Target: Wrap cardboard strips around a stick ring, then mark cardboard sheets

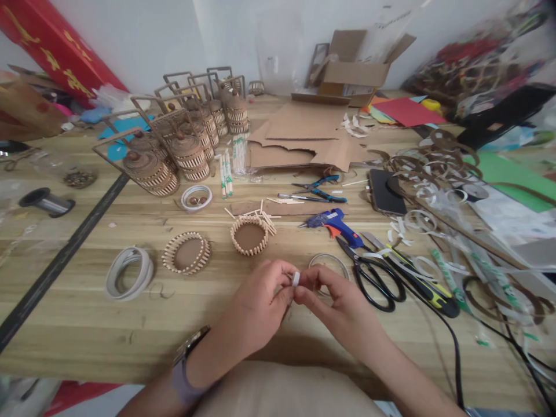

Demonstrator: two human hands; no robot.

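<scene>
At the near centre, nearer us than a round, brown-floored tray walled in pale wood (pixel 249 237), our left hand (pixel 260 304) and right hand (pixel 347 310) pinch a short white strip (pixel 296 279); shaping seems underway, calling for steady grips next.

I make out white on the strip (pixel 296 279) in the grip; just beyond it, a brown base and pale striped wall on a round basket (pixel 249 237); rightward of it, a blue-and-orange glue gun (pixel 332 220), black-handled scissors (pixel 357 263), a yellow-and-black cutter (pixel 422 283).
</scene>
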